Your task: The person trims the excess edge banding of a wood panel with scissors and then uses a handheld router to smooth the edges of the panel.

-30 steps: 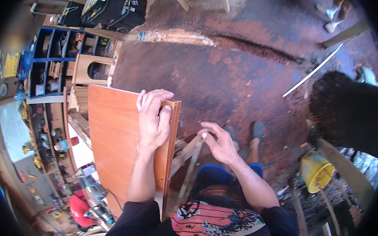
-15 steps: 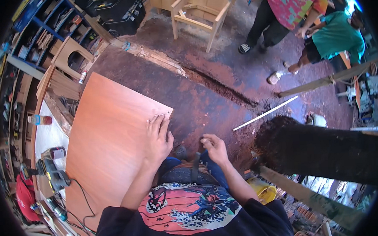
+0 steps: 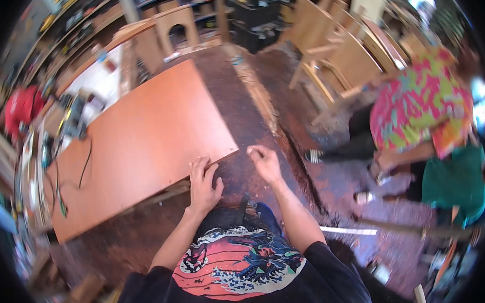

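A wide reddish-brown wooden panel (image 3: 147,121) lies in front of me and to my left, its near right corner pointing at my hands. My left hand (image 3: 204,186) rests at the panel's near edge close to that corner, fingers spread with the tips on the wood. A small dark spot marks the corner itself. Just right of the corner and apart from it is my right hand (image 3: 265,162). Its fingers are curled into a pinch; whatever may be between them is too small to make out.
Power tools (image 3: 75,119) and a black cord (image 3: 85,164) sit at the panel's left side. A bottle (image 3: 105,61) stands behind on a white surface. Wooden chairs (image 3: 339,58) are far right. Two people, one in a bright patterned shirt (image 3: 415,107), are at the right. A groove (image 3: 301,170) crosses the floor.
My view has swung left, so the panel now lies more crosswise and the two people appear lower. My left hand stays on the panel's edge; the right is now nearer the corner.
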### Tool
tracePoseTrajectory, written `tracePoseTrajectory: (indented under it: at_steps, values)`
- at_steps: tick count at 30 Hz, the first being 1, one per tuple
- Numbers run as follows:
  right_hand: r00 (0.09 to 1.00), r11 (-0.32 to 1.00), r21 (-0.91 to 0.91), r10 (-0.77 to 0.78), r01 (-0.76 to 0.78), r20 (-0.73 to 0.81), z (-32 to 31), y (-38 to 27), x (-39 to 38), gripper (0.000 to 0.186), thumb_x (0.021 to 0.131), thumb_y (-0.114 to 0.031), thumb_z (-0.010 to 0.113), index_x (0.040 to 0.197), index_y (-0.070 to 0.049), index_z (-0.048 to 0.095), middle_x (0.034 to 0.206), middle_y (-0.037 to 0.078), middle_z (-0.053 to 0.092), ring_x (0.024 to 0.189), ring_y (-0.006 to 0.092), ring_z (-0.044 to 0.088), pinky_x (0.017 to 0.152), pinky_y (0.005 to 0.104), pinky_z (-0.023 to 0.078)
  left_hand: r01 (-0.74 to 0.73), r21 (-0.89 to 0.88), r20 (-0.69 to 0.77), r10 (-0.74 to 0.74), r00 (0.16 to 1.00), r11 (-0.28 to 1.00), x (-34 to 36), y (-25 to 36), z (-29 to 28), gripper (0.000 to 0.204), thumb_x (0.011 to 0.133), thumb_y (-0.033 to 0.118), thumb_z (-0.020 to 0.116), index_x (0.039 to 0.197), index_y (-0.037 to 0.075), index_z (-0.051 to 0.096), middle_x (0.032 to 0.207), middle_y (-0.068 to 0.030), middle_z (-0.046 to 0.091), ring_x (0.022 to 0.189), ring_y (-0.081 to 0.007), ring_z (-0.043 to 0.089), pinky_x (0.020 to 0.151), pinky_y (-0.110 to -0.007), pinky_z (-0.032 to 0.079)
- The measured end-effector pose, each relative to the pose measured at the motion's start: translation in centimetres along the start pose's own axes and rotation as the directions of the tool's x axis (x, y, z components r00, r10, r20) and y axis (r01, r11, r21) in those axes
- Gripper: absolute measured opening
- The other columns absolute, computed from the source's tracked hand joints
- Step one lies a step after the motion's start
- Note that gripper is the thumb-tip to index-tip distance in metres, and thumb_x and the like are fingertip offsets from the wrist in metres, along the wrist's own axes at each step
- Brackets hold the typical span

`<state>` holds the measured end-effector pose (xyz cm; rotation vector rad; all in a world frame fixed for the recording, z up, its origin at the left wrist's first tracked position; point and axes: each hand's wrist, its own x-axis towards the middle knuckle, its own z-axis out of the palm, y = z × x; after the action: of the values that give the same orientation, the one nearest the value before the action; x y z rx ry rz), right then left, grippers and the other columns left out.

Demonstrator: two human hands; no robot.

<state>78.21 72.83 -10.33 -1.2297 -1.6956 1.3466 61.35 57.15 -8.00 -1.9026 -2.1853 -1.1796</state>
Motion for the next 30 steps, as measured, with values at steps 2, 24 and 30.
tracePoseTrajectory:
  at_steps: [2,24,30]
  values:
    - [0.984,0.988,-0.028,-0.147,0.150,0.097,0.2,0.8,2.3,0.030,0.099,-0.027,0.072,0.115,-0.002,0.076,0.088,0.002,0.073,0.079,0.0088,0.063,0.073,0.0273,0.053,0.063,0.133,-0.057,-0.056,0.997,0.989,-2.9,0.8,-2.1,0.045,0.075,0.003,0.075,0.119,0.004,0.064,0.137,-0.0226,0.054,0.133,-0.0464,0.049,0.116,-0.061,0.036]
    - [0.939,0.971,0.136,0.149,-0.198,0.309,-0.1,1.4,5.6,0.023,0.095,-0.013,0.069,0.102,0.008,0.073,0.077,0.009,0.066,0.064,0.0152,0.063,0.055,0.0276,0.053,0.953,0.231,0.232,-0.941,-0.248,-0.194,-51.1,0.6,5.1,0.057,0.089,0.057,0.064,0.121,0.011,0.076,0.123,-0.0212,0.072,0.121,-0.0375,0.066,0.101,-0.047,0.054]
    - [0.909,0.977,0.073,0.157,-0.200,0.386,0.2,-0.9,5.2,0.020,0.095,-0.012,0.067,0.098,0.007,0.072,0.076,0.009,0.067,0.064,0.0179,0.066,0.055,0.0289,0.054,0.976,0.218,0.275,-0.958,-0.083,-0.022,-46.4,-3.5,3.9,0.044,0.088,0.040,0.065,0.117,0.009,0.077,0.118,-0.0211,0.074,0.118,-0.0371,0.068,0.102,-0.047,0.054]
